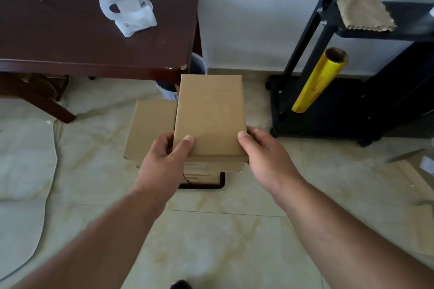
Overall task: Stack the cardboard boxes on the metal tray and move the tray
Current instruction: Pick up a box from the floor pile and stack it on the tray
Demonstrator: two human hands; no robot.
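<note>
You are gripping the top box point(210, 115) between your left hand point(164, 159) and right hand point(265, 155), thumbs on its lid, atop the stack on the metal tray point(222, 183) beneath your hands. Uneven release is risking toppling it onto the lower box point(150, 129) beside your left hand.

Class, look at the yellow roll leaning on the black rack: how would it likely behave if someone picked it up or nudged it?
The yellow roll looks stiff, since it leans straight against the black rack without sagging. Its open end shows a hollow core, so it is probably light for its size. Round and propped at a slant, it would likely slide or roll away if nudged.
</note>
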